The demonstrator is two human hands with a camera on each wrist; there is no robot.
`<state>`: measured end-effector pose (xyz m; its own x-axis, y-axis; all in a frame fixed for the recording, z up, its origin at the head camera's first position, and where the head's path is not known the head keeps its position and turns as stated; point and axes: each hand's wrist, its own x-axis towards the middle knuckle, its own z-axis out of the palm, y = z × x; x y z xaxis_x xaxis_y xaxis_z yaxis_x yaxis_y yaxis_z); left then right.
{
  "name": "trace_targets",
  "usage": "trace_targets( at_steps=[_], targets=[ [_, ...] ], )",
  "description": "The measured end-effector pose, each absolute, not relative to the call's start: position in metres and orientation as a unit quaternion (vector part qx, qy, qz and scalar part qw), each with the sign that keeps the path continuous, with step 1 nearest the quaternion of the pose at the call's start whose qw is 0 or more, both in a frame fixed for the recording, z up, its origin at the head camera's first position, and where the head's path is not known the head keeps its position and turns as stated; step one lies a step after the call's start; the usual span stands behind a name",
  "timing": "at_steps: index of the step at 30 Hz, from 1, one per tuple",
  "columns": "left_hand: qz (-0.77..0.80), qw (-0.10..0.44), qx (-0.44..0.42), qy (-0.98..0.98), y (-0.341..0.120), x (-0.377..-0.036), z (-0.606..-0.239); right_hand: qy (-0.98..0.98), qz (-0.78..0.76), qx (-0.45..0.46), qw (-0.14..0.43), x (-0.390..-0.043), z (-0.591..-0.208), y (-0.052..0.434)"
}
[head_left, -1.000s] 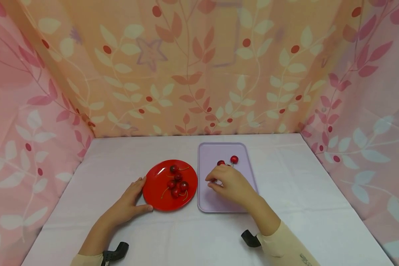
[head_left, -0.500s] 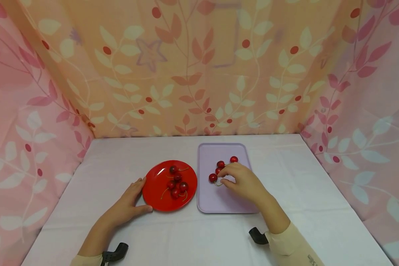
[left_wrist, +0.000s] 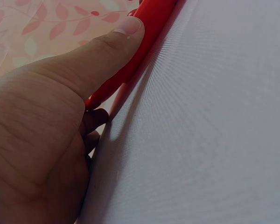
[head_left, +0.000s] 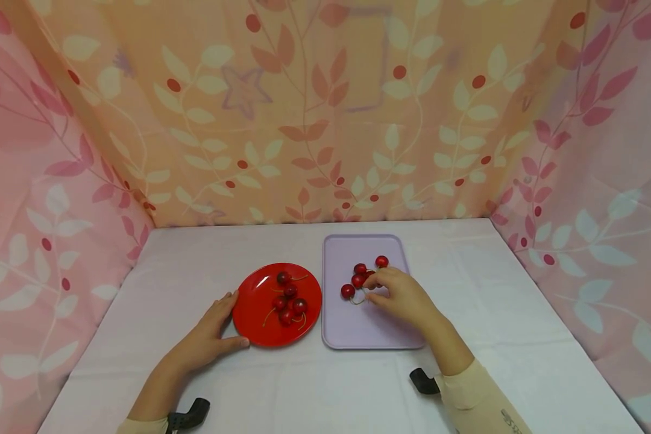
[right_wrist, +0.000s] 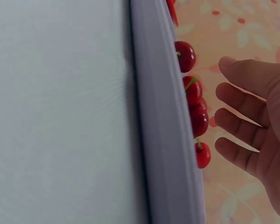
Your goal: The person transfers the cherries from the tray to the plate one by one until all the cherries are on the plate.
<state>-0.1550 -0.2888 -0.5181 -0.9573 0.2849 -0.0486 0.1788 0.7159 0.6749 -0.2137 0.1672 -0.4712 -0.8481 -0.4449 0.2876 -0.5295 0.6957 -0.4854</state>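
On the left, my left hand (head_left: 211, 330) rests against the red plate (head_left: 249, 325), thumb and fingertips spread along its rim. In the left wrist view the thumb (left_wrist: 107, 53) lies straight against the rim. Several stemmed cherries (head_left: 286, 317) sit on that plate. My right hand (head_left: 404, 297) is over the lilac tray (head_left: 349, 334), just right of several more cherries (head_left: 358, 281). Its thumb and fingers are loosely bent and apart, with no cherry between them, as the right wrist view shows; that hand (right_wrist: 261, 121) hangs clear of the cherries (right_wrist: 199, 119).
Plate and tray stand side by side, nearly touching, on a white-covered table (head_left: 282, 392). Patterned curtains (head_left: 325, 108) enclose the back and both sides. One cherry (head_left: 381, 261) lies at the tray's upper right, slightly off from the others.
My right hand has drawn back to the right over the tray, uncovering the leftmost cherry and others near it. The left hand keeps its place at the plate.
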Motion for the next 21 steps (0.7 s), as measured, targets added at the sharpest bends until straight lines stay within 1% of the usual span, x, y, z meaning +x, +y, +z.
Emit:
trace_targets(
  at_steps=[8, 21],
  targets=[
    [0.351, 0.077, 0.119, 0.925, -0.288, -0.157, -0.519, -0.925, 0.287, 0.242, 0.053, -0.219, -0.482, 0.169],
    [0.354, 0.074, 0.125, 0.924, -0.288, -0.157, -0.519, -0.930, 0.273, 0.241, 0.050, -0.217, -0.492, 0.165]
  ],
)
